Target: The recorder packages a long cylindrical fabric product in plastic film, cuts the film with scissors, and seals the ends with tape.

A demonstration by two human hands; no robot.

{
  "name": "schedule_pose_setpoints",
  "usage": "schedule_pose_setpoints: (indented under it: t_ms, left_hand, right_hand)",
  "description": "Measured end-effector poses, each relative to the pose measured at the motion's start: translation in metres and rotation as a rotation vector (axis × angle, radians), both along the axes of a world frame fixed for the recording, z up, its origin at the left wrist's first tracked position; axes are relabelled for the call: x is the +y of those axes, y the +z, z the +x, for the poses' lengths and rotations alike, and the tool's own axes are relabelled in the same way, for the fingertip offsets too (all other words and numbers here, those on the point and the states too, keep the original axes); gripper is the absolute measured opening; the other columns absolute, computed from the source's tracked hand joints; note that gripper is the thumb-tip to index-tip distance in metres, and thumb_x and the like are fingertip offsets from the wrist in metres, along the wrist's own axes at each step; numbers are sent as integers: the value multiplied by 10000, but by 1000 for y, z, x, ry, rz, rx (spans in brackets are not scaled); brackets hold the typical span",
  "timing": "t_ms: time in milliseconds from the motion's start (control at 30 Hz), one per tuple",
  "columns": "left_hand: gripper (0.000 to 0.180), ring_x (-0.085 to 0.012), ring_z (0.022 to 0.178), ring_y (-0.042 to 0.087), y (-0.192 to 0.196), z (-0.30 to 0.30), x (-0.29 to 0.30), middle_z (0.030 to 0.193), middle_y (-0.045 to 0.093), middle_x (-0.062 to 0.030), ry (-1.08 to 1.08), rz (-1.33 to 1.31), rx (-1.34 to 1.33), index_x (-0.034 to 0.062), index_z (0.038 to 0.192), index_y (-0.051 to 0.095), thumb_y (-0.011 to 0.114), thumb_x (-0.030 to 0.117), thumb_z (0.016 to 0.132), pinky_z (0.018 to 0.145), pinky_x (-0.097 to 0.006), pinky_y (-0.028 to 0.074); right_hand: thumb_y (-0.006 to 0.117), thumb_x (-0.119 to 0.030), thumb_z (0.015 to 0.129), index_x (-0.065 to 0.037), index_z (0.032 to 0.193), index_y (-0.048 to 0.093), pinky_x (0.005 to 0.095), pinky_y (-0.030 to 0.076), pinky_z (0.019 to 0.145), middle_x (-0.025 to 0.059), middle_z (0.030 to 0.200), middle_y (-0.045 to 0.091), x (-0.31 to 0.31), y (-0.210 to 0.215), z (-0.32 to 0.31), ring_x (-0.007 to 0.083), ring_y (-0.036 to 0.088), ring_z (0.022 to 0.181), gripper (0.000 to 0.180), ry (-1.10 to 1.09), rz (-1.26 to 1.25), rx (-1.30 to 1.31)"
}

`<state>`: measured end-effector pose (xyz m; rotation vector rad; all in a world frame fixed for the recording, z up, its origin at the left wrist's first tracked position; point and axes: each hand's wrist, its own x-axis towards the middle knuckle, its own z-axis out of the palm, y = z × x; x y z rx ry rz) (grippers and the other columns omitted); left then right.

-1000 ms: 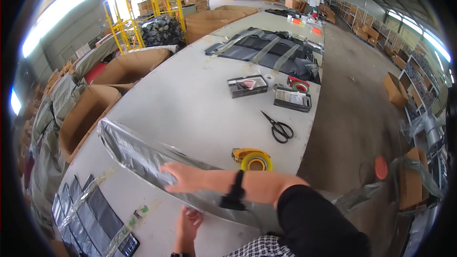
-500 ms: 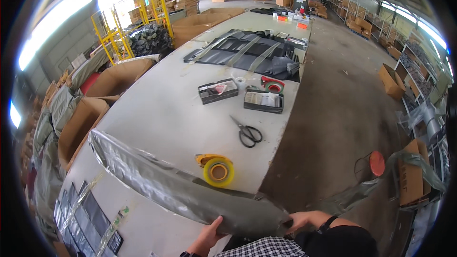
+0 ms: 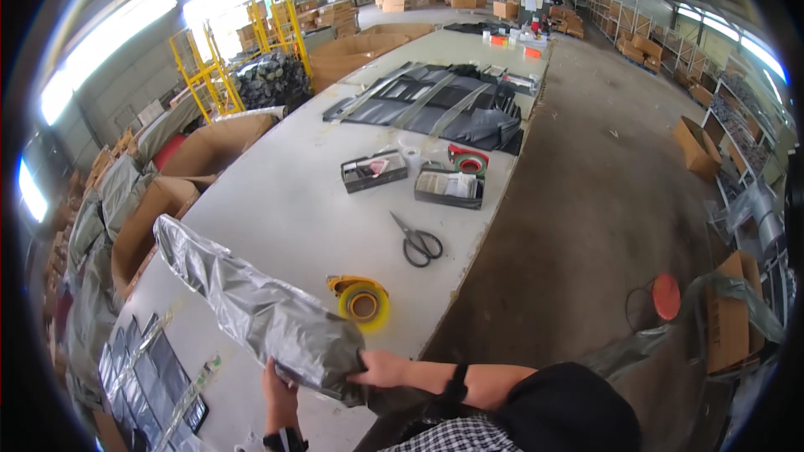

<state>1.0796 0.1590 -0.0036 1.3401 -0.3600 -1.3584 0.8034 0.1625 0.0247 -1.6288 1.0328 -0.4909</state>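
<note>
A long, crinkled silver-grey plastic sleeve (image 3: 260, 310) lies slantwise over the near end of the white table (image 3: 276, 192). My right hand (image 3: 383, 368) grips its right end, fingers closed on the bunched film. At the near edge, my left hand (image 3: 280, 387) pinches the same film, its thumb uppermost. Just beyond the sleeve rests a yellow tape dispenser (image 3: 363, 305) with a roll of clear tape. Black-handled scissors (image 3: 418, 244) lie farther up the table, blades pointing away to the left. What is inside the sleeve, if anything, is hidden.
Two dark boxes of small items (image 3: 374, 172) and a red tape dispenser (image 3: 469, 161) stand mid-table. Beyond them lie stacked dark sheets (image 3: 435, 105). Taped dark strips (image 3: 155, 377) are at near left. Large cartons (image 3: 142, 222) line the left side; a red disc (image 3: 667, 296) is at right.
Both hands have moved left, drawing the sleeve's right end with them off the table's right edge. The film is now more crumpled, and my right arm reaches farther across.
</note>
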Motion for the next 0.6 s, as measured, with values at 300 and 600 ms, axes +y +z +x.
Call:
schedule_pose_setpoints:
  t_ms: [300, 600]
  left_hand:
    - [503, -368, 1164, 476, -15, -65, 105, 1269, 505, -165, -644, 242, 302, 75, 1280, 437, 474, 429, 925, 1016, -544, 333]
    - [88, -162, 648, 552, -4, -104, 107, 700, 532, -55, -441, 240, -193, 52, 838, 562, 561, 140, 839, 684, -318, 501]
  right_hand:
    - [627, -326, 774, -38, 801, 593, 410, 462, 682, 167, 755, 606, 36, -37, -62, 322, 600, 742, 292, 52, -45, 183]
    - [561, -105, 752, -68, 741, 460, 400, 422, 581, 110, 659, 525, 35, -22, -139, 308, 554, 645, 108, 41, -410, -14]
